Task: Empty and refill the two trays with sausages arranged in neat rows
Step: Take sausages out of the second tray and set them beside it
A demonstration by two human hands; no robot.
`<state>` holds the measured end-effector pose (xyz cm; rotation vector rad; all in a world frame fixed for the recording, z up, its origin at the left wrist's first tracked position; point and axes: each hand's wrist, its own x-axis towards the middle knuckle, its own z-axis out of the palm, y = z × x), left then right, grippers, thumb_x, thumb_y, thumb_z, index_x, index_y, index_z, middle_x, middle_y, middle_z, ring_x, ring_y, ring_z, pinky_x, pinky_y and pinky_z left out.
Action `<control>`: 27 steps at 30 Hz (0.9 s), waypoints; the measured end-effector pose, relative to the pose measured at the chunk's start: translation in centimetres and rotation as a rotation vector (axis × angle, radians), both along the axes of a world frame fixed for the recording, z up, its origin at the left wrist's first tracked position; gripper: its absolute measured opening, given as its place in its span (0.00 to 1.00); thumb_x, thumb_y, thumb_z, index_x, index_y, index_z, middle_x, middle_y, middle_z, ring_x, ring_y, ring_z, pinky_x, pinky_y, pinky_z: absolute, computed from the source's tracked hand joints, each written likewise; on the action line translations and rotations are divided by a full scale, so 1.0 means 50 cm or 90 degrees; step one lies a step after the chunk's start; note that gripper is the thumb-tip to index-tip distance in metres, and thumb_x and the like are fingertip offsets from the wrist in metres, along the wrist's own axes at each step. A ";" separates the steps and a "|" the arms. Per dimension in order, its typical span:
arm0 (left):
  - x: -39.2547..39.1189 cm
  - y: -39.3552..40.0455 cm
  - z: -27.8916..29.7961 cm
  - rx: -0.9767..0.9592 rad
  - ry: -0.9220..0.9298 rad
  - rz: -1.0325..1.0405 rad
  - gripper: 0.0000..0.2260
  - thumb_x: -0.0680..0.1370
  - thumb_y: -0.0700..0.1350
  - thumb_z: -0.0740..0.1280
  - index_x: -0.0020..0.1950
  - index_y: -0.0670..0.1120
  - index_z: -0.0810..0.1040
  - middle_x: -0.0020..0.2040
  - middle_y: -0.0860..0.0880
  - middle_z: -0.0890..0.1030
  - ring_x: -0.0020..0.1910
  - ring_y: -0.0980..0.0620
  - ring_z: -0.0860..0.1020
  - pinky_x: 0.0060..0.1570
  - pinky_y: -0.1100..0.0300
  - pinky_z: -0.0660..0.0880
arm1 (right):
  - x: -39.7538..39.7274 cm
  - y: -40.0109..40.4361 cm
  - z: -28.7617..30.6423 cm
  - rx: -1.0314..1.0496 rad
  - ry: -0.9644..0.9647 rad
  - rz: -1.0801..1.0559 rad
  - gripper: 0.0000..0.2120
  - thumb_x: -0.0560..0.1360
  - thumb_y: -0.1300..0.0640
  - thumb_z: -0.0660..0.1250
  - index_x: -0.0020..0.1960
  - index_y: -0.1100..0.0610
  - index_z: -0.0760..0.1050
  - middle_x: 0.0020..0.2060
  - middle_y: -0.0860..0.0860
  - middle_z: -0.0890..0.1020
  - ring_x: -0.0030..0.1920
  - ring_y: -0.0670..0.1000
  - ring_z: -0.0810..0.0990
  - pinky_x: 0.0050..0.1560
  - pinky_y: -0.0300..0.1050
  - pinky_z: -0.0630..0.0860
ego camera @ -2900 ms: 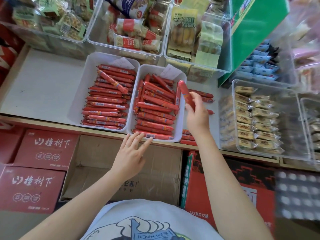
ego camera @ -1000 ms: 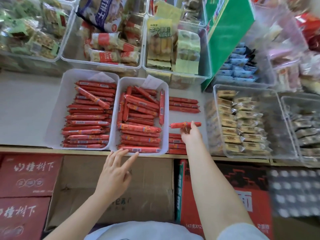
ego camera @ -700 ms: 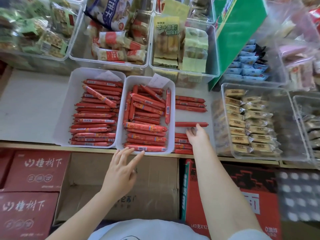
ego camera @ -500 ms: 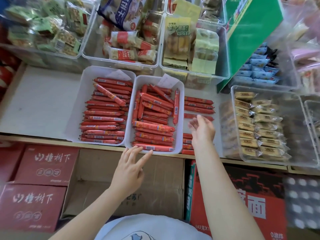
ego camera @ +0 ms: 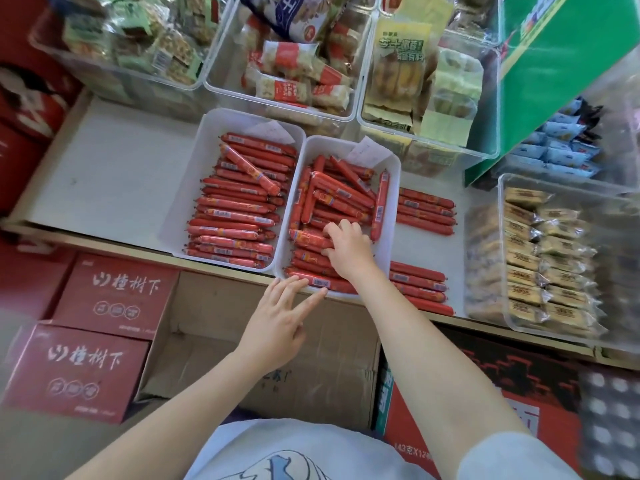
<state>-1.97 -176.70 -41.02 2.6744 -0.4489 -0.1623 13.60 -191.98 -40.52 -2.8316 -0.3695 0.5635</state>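
Reaching into the right-hand tray, our right hand lies over the sausages there, fingers curled down onto one lying crosswise near the tray's middle; whether they have closed round it we cannot tell. Our left hand rests at the tray's 6 o'clock rim with fingers straight and spread, their tips touching the rim and holding nothing. In this tray the sausages lie jumbled at the far end and crosswise nearer us. Touching it at 9 o'clock, the left-hand tray carries sausages in stacked crosswise rows, one lying diagonally on top. At 3 o'clock, two groups of loose sausages lie on the white shelf. Clear tubs of packaged snacks stand beyond at 12 o'clock, and red cartons sit below the shelf at 8 o'clock.
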 end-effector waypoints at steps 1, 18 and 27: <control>0.000 -0.001 0.000 -0.003 0.001 0.002 0.37 0.68 0.38 0.71 0.76 0.53 0.67 0.70 0.43 0.71 0.72 0.42 0.64 0.74 0.41 0.58 | 0.001 -0.001 0.009 0.032 0.025 -0.008 0.16 0.80 0.55 0.66 0.66 0.55 0.69 0.59 0.53 0.74 0.61 0.57 0.70 0.57 0.55 0.70; -0.005 -0.018 -0.014 -0.018 -0.030 0.037 0.39 0.65 0.36 0.74 0.75 0.53 0.69 0.69 0.43 0.71 0.71 0.41 0.65 0.74 0.44 0.55 | 0.034 -0.289 0.037 0.009 -0.025 -0.347 0.33 0.75 0.29 0.44 0.53 0.52 0.76 0.55 0.57 0.78 0.61 0.59 0.72 0.62 0.55 0.64; -0.007 -0.022 -0.005 -0.014 -0.014 0.048 0.36 0.67 0.36 0.71 0.75 0.52 0.70 0.69 0.42 0.71 0.72 0.41 0.64 0.74 0.40 0.59 | 0.005 -0.290 -0.030 0.003 0.113 -0.356 0.29 0.82 0.37 0.46 0.72 0.53 0.70 0.70 0.62 0.69 0.71 0.62 0.63 0.71 0.58 0.59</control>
